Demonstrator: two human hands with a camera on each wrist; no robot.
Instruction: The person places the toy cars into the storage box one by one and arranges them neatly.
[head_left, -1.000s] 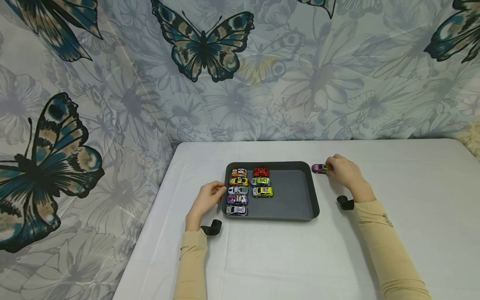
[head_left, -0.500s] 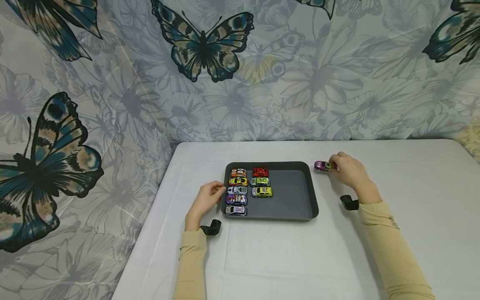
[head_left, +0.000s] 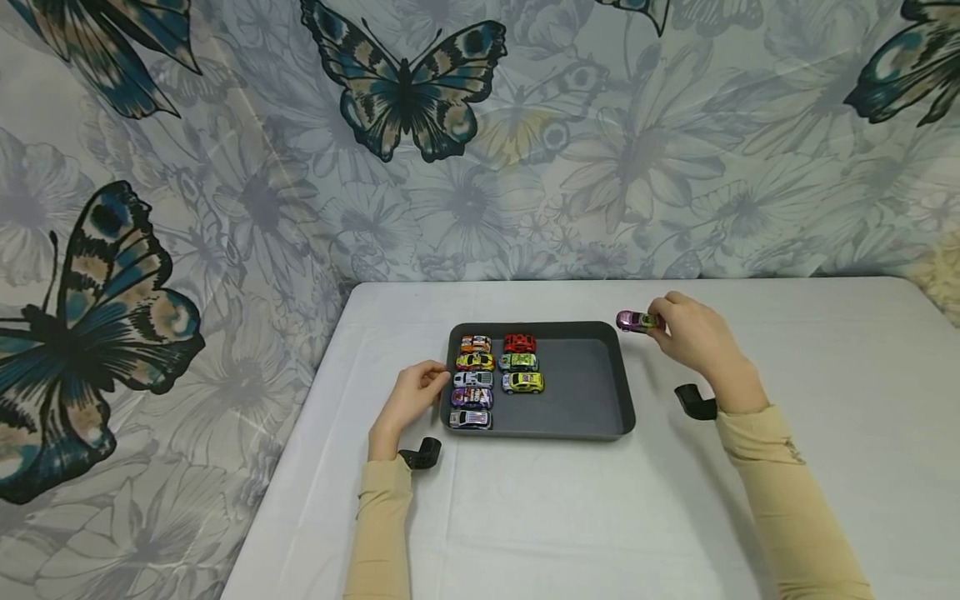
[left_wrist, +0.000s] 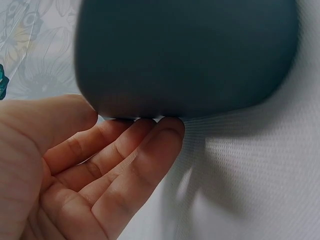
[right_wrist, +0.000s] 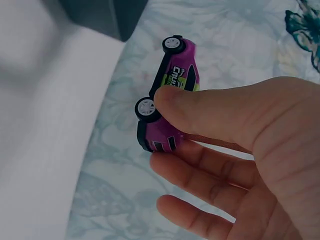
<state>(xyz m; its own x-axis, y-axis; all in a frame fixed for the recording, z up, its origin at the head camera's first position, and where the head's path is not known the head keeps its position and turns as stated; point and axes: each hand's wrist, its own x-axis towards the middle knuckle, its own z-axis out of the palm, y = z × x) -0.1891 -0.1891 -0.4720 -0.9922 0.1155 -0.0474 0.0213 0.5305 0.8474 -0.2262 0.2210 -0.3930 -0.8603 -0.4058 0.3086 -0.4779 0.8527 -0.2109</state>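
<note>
My right hand (head_left: 697, 340) pinches a purple toy car (head_left: 632, 321) just off the right back corner of the dark grey baking tray (head_left: 588, 383). In the right wrist view the thumb presses the side of the purple car (right_wrist: 190, 60) near one wheel, and the lower fingers spread beneath. The car is raised above the white cloth. At the tray's left side, my left hand (head_left: 412, 393) touches the outer wall; its relaxed fingertips (left_wrist: 167, 130) rest against the tray (left_wrist: 190, 60) in the left wrist view. Several toy cars (head_left: 474, 380) stand in a left column, with a shorter column (head_left: 519, 362) beside it.
A white cloth (head_left: 555, 517) covers the table. Behind it hangs a butterfly-and-flower patterned backdrop (head_left: 472, 200). Black wrist cameras sit at the left wrist (head_left: 422, 454) and right wrist (head_left: 694, 402). The tray's right half shows bare grey floor.
The right hand first shifts slightly right with the purple car, then lifts it and brings it back left towards the tray. The left hand and the cars in the tray stay put.
</note>
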